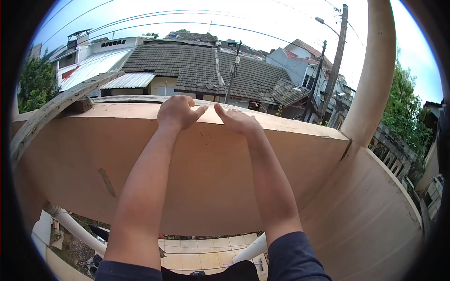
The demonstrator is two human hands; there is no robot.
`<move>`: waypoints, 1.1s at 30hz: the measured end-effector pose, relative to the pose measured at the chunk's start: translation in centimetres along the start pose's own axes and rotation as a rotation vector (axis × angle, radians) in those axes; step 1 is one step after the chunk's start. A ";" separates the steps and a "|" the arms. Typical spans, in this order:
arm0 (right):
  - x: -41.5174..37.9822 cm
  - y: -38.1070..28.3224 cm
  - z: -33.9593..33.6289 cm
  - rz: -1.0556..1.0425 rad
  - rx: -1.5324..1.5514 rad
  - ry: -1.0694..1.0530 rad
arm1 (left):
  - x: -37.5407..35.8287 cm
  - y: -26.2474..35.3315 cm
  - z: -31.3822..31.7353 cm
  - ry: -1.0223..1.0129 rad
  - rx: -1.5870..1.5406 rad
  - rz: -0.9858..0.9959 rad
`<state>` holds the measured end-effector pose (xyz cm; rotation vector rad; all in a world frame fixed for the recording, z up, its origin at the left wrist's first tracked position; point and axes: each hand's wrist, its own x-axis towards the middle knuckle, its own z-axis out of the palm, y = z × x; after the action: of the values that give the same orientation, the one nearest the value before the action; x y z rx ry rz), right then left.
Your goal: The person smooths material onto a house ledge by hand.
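My left hand (179, 112) is on the top of the peach-coloured wall (211, 173), its fingers curled in and its thumb pointing right. Nothing shows in it, though the far side of its fingers is hidden. To its right, my right hand (236, 120) rests on the same ledge with the thumb raised apart and the fingers reaching forward, partly hidden behind the back of the hand. A small gap separates the two thumbs.
A weathered plank (56, 106) leans across the ledge at the left, beside a small wooden block (81, 105). A round column (377, 70) rises at the right. Beyond the wall are tiled roofs (187, 61) and poles. Floor tiles (201, 253) lie far below.
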<state>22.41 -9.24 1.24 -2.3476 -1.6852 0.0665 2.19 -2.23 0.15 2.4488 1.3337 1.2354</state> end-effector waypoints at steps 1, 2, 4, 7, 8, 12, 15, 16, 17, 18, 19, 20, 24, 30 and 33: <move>-0.1 -0.2 -0.2 -0.008 0.011 -0.008 | -0.1 0.0 0.0 0.020 -0.014 -0.021; -0.2 -0.5 0.1 -0.008 0.014 -0.007 | -0.2 0.0 -0.2 0.020 -0.010 -0.020; -0.6 -0.9 0.1 0.001 -0.053 0.037 | -0.2 0.5 -0.8 -0.049 0.033 -0.031; -1.2 -0.4 0.4 -0.053 -0.084 0.068 | 0.2 0.0 -0.2 -0.013 0.024 0.023; -1.0 0.1 0.8 -0.082 -0.080 0.080 | 0.2 0.0 -0.2 -0.026 0.018 0.015; -1.2 1.6 0.5 -0.205 -0.012 0.064 | -0.6 0.5 -1.3 -0.028 0.017 -0.014; 0.9 1.0 1.2 -0.187 -0.043 0.053 | -0.2 -0.2 -0.9 -0.032 0.024 -0.029; 0.4 -0.2 1.3 -0.134 -0.030 0.062 | -0.3 0.2 -0.9 -0.030 0.021 -0.030; 0.6 -1.1 1.6 -0.183 -0.007 0.051 | -0.2 0.2 -0.7 -0.011 0.030 -0.018; 0.7 -1.9 1.8 -0.226 0.018 0.046 | -0.2 0.2 -0.6 -0.009 0.005 -0.031; 0.5 -2.9 2.0 -0.249 0.048 0.031 | -0.5 0.6 -1.3 -0.049 -0.008 -0.036; 0.1 -4.2 2.0 -0.275 0.077 0.019 | -0.5 0.8 -1.7 -0.085 -0.019 -0.042; -0.8 -6.8 1.4 -0.305 0.328 -0.096 | 0.4 0.0 -0.6 -0.060 -0.035 0.001; -0.5 -7.6 -1.3 -0.288 0.606 -0.154 | 0.9 -0.5 -0.3 -0.141 -0.003 0.002; 5.1 -6.7 0.8 -0.169 0.888 -0.197 | 1.2 -1.4 -0.1 -0.192 0.008 0.136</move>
<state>17.69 -2.28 2.51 -1.5609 -1.4776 0.8446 1.56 -0.48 0.34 2.6240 1.1416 0.9905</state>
